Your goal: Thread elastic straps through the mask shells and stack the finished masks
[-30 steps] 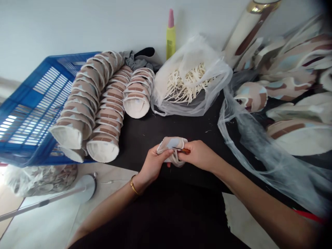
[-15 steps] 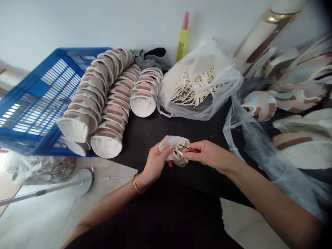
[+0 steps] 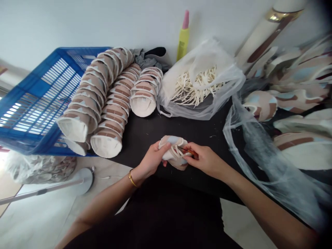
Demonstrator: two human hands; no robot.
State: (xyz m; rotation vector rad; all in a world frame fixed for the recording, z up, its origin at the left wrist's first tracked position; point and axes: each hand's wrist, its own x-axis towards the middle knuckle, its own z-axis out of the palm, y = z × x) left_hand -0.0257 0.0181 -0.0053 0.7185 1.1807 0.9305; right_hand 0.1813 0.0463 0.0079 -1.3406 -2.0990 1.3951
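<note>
A small beige fabric shoe upper (image 3: 178,163) with a light blue patch and cream laces is held above the black table, near its front edge. My left hand (image 3: 153,158) grips its left side, thumb on top and fingertips underneath. My right hand (image 3: 207,160) is closed on a thin tool with an orange-brown handle (image 3: 191,151); the tool's dark tip lies at the laces. The right fingers touch the right side of the upper. What lies inside the upper is hidden.
Nested shoe uppers (image 3: 111,119) stand in rows beside a blue basket (image 3: 38,93). Behind the hands is a clear bag (image 3: 220,103) of cream laces (image 3: 194,84). A yellow bottle with a pink tip (image 3: 183,43) stands by the wall. More uppers (image 3: 298,145) and plastic lie right.
The tool's tip has moved down and in among the laces. My right fingers are closer to the upper, and my left hand has shifted slightly left.
</note>
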